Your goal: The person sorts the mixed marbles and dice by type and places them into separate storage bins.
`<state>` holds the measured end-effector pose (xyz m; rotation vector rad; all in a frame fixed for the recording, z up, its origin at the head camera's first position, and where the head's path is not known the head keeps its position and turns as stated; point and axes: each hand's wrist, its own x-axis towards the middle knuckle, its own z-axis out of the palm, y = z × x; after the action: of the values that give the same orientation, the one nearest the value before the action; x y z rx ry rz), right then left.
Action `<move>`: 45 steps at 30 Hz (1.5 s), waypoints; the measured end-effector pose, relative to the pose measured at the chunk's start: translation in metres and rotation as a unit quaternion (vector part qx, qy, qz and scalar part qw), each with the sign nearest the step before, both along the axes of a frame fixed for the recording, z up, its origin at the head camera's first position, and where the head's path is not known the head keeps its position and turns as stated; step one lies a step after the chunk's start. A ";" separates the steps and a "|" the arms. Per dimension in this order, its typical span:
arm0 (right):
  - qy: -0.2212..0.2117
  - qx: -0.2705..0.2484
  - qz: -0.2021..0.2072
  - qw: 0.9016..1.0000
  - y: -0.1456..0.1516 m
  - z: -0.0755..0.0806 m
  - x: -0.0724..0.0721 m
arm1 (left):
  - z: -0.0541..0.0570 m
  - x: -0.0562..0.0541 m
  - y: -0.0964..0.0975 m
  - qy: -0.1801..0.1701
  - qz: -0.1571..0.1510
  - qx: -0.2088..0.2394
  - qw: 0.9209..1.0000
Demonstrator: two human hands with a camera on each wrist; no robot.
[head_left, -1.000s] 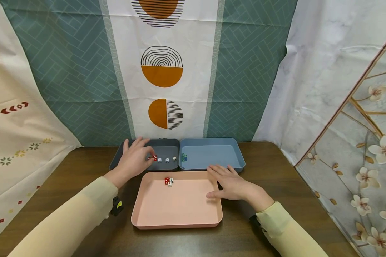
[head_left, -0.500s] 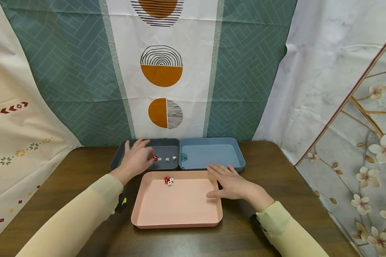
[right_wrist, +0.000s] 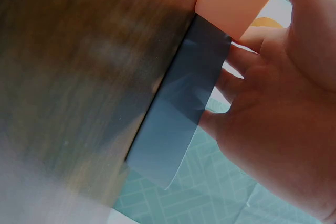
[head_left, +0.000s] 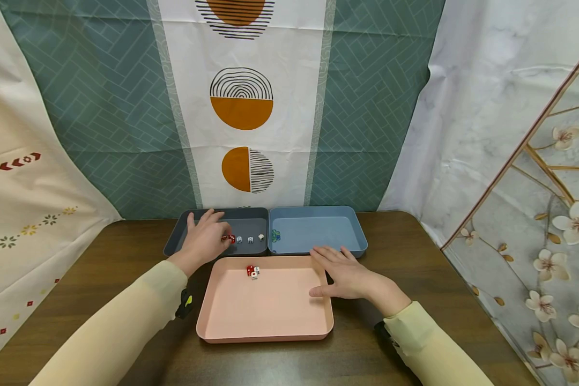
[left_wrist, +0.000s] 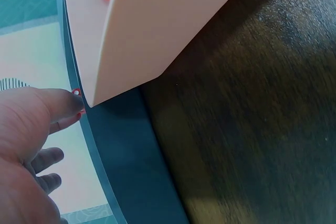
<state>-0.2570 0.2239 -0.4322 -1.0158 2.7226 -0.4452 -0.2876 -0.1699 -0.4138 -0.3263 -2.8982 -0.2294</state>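
Over the dark grey tray, my left hand pinches a red die between thumb and index finger, low near the tray's floor. A second red die sits just right of the fingertips, in a row with several pale dice. My right hand lies with fingers extended across the far right corner of the pink tray, its fingertips at the near edge of the blue tray. Inside the pink tray, a red die is grouped with white dice.
Small green and blue pieces lie at the left end of the blue tray. The grey and blue trays stand side by side behind the pink one on a wooden table. A patterned curtain hangs behind the table.
My left wrist and sleeve have shifted slightly to the right, while the fingertips stay at the red die. The right hand and the trays keep their places.
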 end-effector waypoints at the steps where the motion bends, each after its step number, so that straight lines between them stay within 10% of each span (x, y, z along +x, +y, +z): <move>1: 0.000 0.001 -0.001 1.000 0.000 0.000 0.000 | 0.000 0.000 0.000 0.000 0.000 0.000 1.000; 45: 0.005 -0.004 -0.001 1.000 -0.003 0.001 0.000 | 0.009 0.024 0.015 0.031 -0.041 0.013 0.999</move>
<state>-0.2569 0.2213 -0.4310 -1.0188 2.7335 -0.4531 -0.2632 -0.1553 -0.4051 -0.4402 -2.8220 -0.2642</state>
